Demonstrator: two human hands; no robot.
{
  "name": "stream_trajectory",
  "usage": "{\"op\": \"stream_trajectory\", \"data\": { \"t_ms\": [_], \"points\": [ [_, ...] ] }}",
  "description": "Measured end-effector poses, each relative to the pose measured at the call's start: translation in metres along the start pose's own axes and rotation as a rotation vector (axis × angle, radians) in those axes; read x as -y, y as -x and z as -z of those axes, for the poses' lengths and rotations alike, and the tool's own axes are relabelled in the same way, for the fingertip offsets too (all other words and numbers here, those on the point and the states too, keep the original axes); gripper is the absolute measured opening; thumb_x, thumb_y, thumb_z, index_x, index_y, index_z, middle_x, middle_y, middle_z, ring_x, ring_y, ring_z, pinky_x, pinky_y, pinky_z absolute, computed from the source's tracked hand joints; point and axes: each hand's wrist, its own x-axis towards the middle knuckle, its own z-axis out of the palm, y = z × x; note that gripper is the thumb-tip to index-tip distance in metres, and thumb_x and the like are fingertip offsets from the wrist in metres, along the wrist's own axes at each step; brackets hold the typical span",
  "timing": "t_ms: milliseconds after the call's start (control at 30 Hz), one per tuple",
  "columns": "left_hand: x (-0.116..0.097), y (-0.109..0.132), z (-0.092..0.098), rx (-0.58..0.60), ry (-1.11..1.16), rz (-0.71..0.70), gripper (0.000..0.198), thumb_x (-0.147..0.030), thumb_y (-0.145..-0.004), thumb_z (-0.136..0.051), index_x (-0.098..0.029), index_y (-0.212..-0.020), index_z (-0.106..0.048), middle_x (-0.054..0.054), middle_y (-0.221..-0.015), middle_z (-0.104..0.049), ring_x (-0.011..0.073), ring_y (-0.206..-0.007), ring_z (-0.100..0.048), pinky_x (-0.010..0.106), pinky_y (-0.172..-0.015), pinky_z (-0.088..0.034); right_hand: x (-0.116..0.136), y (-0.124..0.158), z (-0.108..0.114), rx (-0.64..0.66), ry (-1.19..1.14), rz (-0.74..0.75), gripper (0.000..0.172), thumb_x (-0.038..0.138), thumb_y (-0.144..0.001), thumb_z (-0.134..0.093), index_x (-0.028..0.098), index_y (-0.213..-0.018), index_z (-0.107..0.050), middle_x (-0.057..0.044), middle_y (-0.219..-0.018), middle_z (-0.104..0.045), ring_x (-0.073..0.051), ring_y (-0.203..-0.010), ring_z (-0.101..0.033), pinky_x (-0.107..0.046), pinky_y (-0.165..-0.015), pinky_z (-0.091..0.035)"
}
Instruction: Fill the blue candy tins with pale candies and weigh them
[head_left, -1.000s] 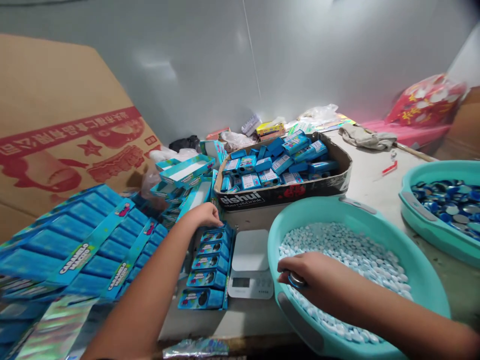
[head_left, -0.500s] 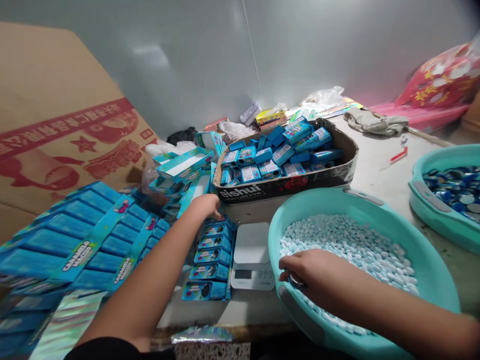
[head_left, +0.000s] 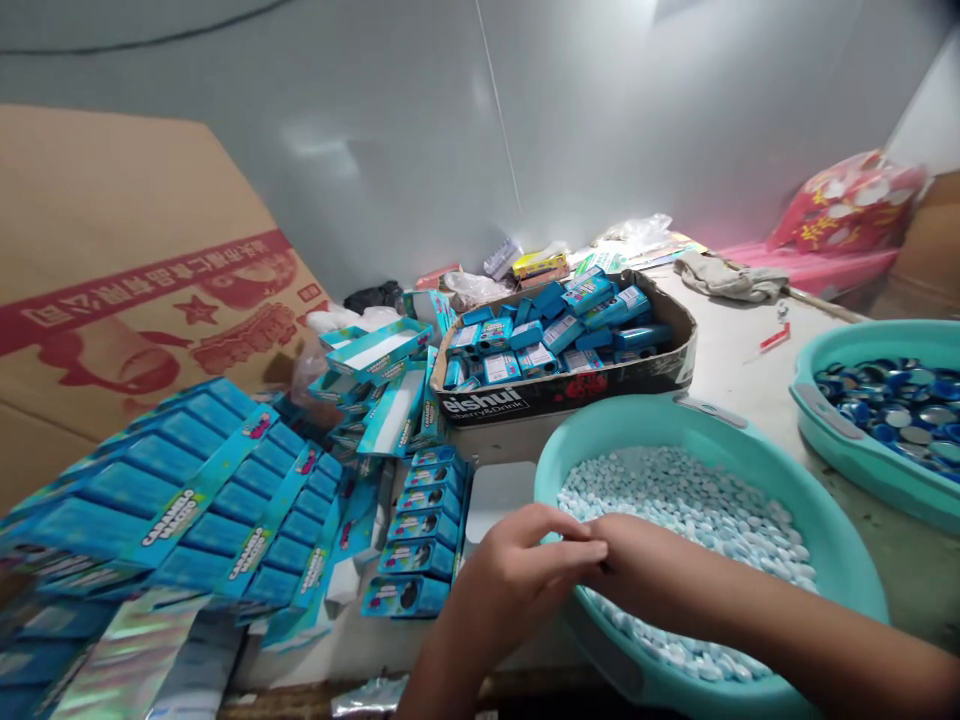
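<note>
My two hands meet over the near left rim of a teal basin (head_left: 600, 425) filled with small white and pale blue tablets (head_left: 697, 500). The fingers of my left hand (head_left: 525, 560) are pressed together and touch the fingers of my right hand (head_left: 630, 565). My right hand is closed, and what lies in it is hidden. To the left of my left hand a blue display tray (head_left: 424, 530) holds a row of small blue boxes. A white scale (head_left: 491, 490) lies between that tray and the basin, partly covered by my left hand.
A cardboard tray (head_left: 570, 395) of small blue boxes stands behind the basin. A second teal basin (head_left: 825, 430) with round blue tins is at the right. Flat blue cartons (head_left: 187, 480) are stacked at the left before a big brown box (head_left: 112, 280). A cloth (head_left: 727, 275) and red bag (head_left: 847, 200) lie at the back.
My left hand has left the far end of the blue display tray and come back right to meet my right hand. My right hand has stayed over the basin's rim.
</note>
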Motion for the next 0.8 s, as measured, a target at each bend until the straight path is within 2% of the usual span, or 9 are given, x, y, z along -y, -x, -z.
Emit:
{"op": "stream_trajectory", "data": {
  "t_ms": [100, 200, 267, 367, 400, 467, 600, 700, 800],
  "points": [
    [0.008, 0.012, 0.001, -0.042, -0.074, -0.002, 0.027, -0.008, -0.088, -0.055, -0.021, -0.108, -0.068, 0.006, -0.098, -0.070, 0.0128, -0.090, -0.066, 0.022, -0.079, -0.053, 0.003, 0.002, 0.002, 0.056, -0.144, 0.026, 0.036, 0.039, -0.094, -0.044, 0.016, -0.082, -0.069, -0.004, -0.076, -0.069, -0.012, -0.062, -0.052, -0.023, -0.054, -0.030],
    [0.019, 0.024, 0.020, -0.083, -0.180, 0.072, 0.029, -0.007, -0.087, -0.053, -0.021, -0.108, -0.067, 0.005, -0.096, -0.069, 0.0123, -0.089, -0.065, 0.021, -0.078, -0.052, 0.001, 0.001, 0.002, 0.048, -0.154, -0.003, 0.030, 0.040, -0.091, -0.050, 0.018, -0.082, -0.069, -0.003, -0.075, -0.069, -0.013, -0.063, -0.052, -0.024, -0.056, -0.027],
    [0.035, 0.029, 0.044, -0.164, -0.276, 0.228, 0.021, -0.012, -0.086, -0.055, -0.022, -0.099, -0.069, 0.003, -0.092, -0.070, 0.0131, -0.088, -0.065, 0.023, -0.081, -0.051, -0.001, 0.000, 0.003, 0.022, -0.105, -0.024, 0.029, 0.040, -0.090, -0.050, 0.019, -0.081, -0.068, -0.003, -0.074, -0.068, -0.013, -0.063, -0.053, -0.024, -0.056, -0.026],
    [0.075, 0.030, 0.086, -0.199, -0.450, 0.587, 0.013, -0.030, -0.084, -0.060, -0.022, -0.086, -0.070, 0.001, -0.086, -0.071, 0.0155, -0.081, -0.065, 0.026, -0.078, -0.050, -0.003, -0.001, 0.006, -0.016, -0.064, -0.021, 0.030, 0.041, -0.092, -0.048, 0.020, -0.082, -0.067, -0.003, -0.075, -0.068, -0.013, -0.064, -0.053, -0.025, -0.055, -0.025],
    [0.091, 0.029, 0.098, -0.140, -0.505, 0.700, 0.017, -0.035, -0.083, -0.060, -0.022, -0.085, -0.070, 0.001, -0.085, -0.071, 0.0162, -0.078, -0.065, 0.026, -0.074, -0.049, -0.003, -0.001, 0.007, -0.024, -0.058, -0.018, 0.030, 0.041, -0.092, -0.047, 0.020, -0.082, -0.066, -0.002, -0.076, -0.068, -0.013, -0.064, -0.054, -0.025, -0.055, -0.025],
    [0.120, 0.025, 0.113, 0.118, -0.582, 0.882, 0.023, -0.042, -0.082, -0.056, -0.022, -0.084, -0.069, 0.002, -0.087, -0.071, 0.0175, -0.079, -0.065, 0.026, -0.069, -0.047, -0.003, 0.000, 0.007, -0.030, -0.051, -0.011, 0.030, 0.041, -0.093, -0.046, 0.021, -0.084, -0.066, -0.002, -0.077, -0.069, -0.013, -0.066, -0.056, -0.025, -0.055, -0.025],
    [0.159, 0.010, 0.119, 0.378, -0.591, 0.938, 0.021, -0.041, -0.072, -0.065, -0.020, -0.072, -0.063, 0.002, -0.079, -0.071, 0.0182, -0.075, -0.065, 0.025, -0.061, -0.044, -0.003, -0.001, 0.007, -0.047, 0.007, -0.013, 0.028, 0.040, -0.094, -0.046, 0.021, -0.084, -0.065, -0.003, -0.077, -0.069, -0.014, -0.065, -0.058, -0.027, -0.054, -0.022],
    [0.170, -0.004, 0.117, 0.558, -0.617, 0.958, 0.020, -0.038, -0.067, -0.067, -0.020, -0.066, -0.059, 0.001, -0.068, -0.068, 0.0172, -0.064, -0.062, 0.025, -0.055, -0.040, 0.000, -0.001, 0.009, -0.037, 0.073, -0.035, 0.027, 0.037, -0.094, -0.047, 0.020, -0.084, -0.065, -0.004, -0.076, -0.069, -0.016, -0.066, -0.060, -0.028, -0.053, -0.020],
    [0.176, -0.023, 0.116, 0.727, -0.673, 0.969, 0.019, -0.035, -0.061, -0.069, -0.020, -0.061, -0.058, 0.002, -0.061, -0.065, 0.0185, -0.060, -0.059, 0.026, -0.054, -0.038, 0.006, -0.001, 0.013, 0.039, 0.127, -0.057, 0.027, 0.036, -0.094, -0.048, 0.018, -0.085, -0.066, -0.007, -0.077, -0.070, -0.018, -0.068, -0.063, -0.029, -0.053, -0.019]
  ]
}}
